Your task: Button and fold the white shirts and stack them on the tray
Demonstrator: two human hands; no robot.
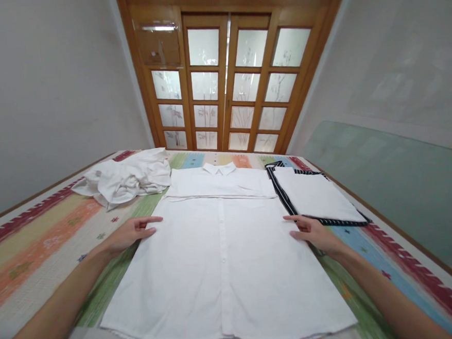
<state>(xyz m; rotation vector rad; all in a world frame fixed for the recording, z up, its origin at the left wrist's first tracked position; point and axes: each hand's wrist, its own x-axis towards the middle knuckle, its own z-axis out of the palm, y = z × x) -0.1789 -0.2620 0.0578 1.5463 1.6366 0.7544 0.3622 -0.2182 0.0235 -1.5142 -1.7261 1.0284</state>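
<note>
Counter: a patterned cloth (59,222) in stripes of red, yellow, orange, white, green and blue is spread over the counter, on which all the garments are laid.
Crumpled garment: a loose white heap (129,179) is seen at the far left, beyond the left hand and just beside the shirt's upper part.
Left hand: the left hand (132,232) is placed at the shirt's left edge, partway up; the forefinger is stretched inward, with the thumb set apart from it, and no fabric is seen pinched between them.
Shirt: the white shirt (193,259) is laid flat between the hands, its button strip (224,257) facing up and its hem turned to the near edge; the collar (220,168) is set at the far end, and below it a crosswise cloth edge is seen.
Right hand: the right hand (318,235) is placed at the shirt's right edge, about level with the left; the forefinger and thumb are held apart, with nothing seen gripped.
Folded pile: beyond the right hand, a white folded piece (316,194) is rested on black striped fabric (286,199).
</note>
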